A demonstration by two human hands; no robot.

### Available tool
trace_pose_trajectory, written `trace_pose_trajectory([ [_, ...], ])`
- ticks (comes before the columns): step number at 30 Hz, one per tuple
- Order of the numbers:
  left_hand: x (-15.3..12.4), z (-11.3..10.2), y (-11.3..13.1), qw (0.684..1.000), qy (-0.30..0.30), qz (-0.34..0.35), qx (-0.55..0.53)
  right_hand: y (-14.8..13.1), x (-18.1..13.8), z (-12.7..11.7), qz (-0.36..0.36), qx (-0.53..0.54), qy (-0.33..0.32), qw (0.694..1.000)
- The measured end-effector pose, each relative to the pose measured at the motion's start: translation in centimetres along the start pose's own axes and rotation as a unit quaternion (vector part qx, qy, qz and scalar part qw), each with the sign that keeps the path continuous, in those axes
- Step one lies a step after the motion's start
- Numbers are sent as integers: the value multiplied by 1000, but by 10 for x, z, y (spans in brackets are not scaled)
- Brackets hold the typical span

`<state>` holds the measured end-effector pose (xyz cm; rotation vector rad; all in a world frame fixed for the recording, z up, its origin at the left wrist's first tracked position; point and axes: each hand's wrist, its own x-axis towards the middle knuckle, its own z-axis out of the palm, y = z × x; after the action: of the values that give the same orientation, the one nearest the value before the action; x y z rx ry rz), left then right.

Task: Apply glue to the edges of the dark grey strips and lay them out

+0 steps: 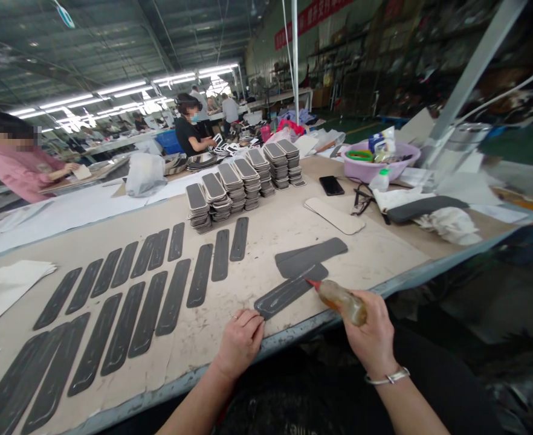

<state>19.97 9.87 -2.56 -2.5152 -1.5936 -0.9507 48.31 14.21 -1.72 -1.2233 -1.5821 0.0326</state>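
Dark grey strip (287, 294) is lying just ahead of both hands, right end by the red nozzle (312, 283) of the squeeze bottle (344, 300) that the right hand (373, 332) is wrapped around, left hand (242, 339) curled at the other end, can't tell if it's pinching.

The strip (289, 295), dark grey with rounded ends, lies flat and slantwise near the edge of the surface (384, 257), glossy lines along its face. The bottle (342, 301), translucent with amber contents, is held tilted, its red tip at the strip's right end.
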Motion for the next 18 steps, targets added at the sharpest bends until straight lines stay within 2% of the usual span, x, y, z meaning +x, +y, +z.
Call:
trace_pose_trajectory([
  [7,1,2,-2,1000,3,17,2,19,15,-1,32,-73,76,994],
  [13,1,2,-2,1000,2,13,-7,26,19,8,31,-82,69,994],
  [18,0,3,-2,1000,-7,8,-3,25,15,-2,31,-95,76,992],
])
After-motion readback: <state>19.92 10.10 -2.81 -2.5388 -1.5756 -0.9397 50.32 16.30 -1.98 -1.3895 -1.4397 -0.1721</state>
